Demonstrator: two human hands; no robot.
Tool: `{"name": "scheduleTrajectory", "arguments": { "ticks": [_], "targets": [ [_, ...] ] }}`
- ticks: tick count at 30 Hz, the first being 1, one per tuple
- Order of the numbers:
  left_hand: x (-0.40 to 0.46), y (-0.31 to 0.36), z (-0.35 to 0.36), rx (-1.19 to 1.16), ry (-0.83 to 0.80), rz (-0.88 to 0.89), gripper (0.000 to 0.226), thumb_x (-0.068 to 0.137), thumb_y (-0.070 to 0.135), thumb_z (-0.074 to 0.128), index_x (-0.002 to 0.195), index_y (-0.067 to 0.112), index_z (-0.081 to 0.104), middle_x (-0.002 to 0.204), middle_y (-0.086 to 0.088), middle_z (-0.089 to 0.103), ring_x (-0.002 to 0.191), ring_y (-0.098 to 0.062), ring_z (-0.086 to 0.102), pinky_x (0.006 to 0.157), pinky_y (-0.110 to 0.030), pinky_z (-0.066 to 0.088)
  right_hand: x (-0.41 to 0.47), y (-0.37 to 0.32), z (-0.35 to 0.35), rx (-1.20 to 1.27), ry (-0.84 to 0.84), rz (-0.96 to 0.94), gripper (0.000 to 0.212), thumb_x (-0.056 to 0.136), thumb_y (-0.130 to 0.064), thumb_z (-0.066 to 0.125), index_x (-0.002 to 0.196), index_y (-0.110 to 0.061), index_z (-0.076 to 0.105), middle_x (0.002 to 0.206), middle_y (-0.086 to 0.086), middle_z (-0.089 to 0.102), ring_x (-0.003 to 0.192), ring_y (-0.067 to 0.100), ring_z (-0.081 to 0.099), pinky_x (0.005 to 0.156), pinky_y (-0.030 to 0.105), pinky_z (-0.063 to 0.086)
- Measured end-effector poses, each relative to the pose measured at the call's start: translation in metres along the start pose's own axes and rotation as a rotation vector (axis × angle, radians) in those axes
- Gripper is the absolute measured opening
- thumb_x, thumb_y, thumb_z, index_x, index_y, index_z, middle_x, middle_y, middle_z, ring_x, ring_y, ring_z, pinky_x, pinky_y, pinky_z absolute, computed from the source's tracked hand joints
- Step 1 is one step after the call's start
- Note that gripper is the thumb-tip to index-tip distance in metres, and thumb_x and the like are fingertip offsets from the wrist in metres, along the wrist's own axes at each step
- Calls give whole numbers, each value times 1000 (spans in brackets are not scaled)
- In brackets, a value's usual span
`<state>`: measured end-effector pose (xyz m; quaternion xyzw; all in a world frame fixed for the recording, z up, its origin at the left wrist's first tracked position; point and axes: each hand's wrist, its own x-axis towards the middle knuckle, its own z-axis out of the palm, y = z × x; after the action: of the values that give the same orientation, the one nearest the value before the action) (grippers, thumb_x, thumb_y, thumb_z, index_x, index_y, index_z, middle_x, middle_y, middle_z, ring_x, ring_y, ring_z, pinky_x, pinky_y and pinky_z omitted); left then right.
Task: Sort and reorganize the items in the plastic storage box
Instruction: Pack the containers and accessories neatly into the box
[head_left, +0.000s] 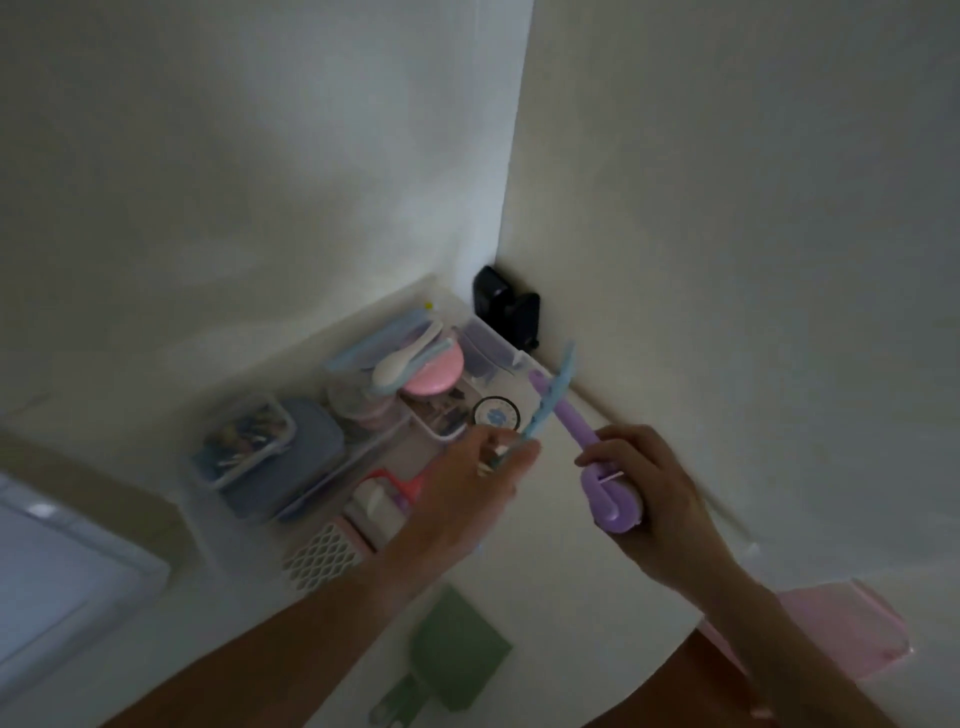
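Note:
A clear plastic storage box (511, 358) stands in the wall corner, filled with several items: a pink round lid (434, 375), a white spoon (400, 358), a small clear lidded container (244, 436) on a grey-blue case (306, 457), and a red-handled tool (387, 480). My left hand (478, 483) hovers over the box and pinches a light blue slender tool (556, 389) that points up and away. My right hand (644, 493), to the right of the box, grips the round head of a purple roller-like tool (608, 493) whose handle points toward the corner.
A black object (506, 306) sits in the corner behind the box. A white lattice piece (322, 556) lies at the box's near end. A green dustpan-like item (457, 649) lies in front, a pink tray (841, 623) at the right, and a pale box (57, 571) at the left.

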<state>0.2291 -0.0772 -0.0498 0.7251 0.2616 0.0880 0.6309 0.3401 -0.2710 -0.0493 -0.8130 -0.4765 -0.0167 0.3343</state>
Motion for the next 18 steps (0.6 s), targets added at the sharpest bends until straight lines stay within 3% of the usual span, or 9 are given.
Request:
{"name": "scheduleTrajectory", "arguments": {
  "ticks": [3,6,9,12,14,16,18],
  "targets": [
    [0,16,-50,-119,162,1,29,90,45,66,104,19,64,76,3,69,53,-2,63,49,-21,49,51,-40,-3,46,-85,-254,26,87,-30,67,109,-16,67,128,0,56,114,19,55,91,42,45],
    [8,7,-105,-136,352,-77,34,86,50,70,101,20,71,70,3,73,58,-10,67,51,-23,50,96,-61,23,40,-227,-487,35,93,-43,59,111,-14,69,130,1,60,116,23,56,98,44,41],
    [2,-11,-141,-203,351,-164,17,91,25,69,81,11,71,47,8,61,37,0,52,38,-12,37,129,-68,59,37,-371,-604,33,92,-39,58,111,-14,68,129,0,62,119,22,57,105,42,36],
    [-9,-30,-160,-313,354,-222,11,87,5,70,93,-4,67,47,5,59,31,1,47,31,-14,31,152,-63,93,-76,-467,-677,35,89,-28,63,123,-20,61,136,4,57,125,28,51,108,46,35],
    [-9,-48,-166,-319,429,-266,16,83,7,75,92,-3,66,40,7,53,30,-1,45,33,-13,31,156,-58,111,-199,-590,-607,64,84,-16,68,142,-30,44,153,7,37,143,33,29,117,47,27],
    [-8,-64,-165,-316,512,-309,30,73,18,86,89,-1,69,51,-1,65,38,-7,51,37,-15,36,155,-47,125,-214,-715,-421,88,83,-9,68,152,-38,22,161,6,16,149,26,14,116,33,23],
    [-8,-76,-160,-302,560,-336,47,58,34,93,84,5,68,70,-13,73,48,-17,53,44,-22,39,157,-39,132,-126,-682,-231,85,83,-14,71,151,-37,25,157,5,24,140,19,33,100,16,32]
  ]
}}
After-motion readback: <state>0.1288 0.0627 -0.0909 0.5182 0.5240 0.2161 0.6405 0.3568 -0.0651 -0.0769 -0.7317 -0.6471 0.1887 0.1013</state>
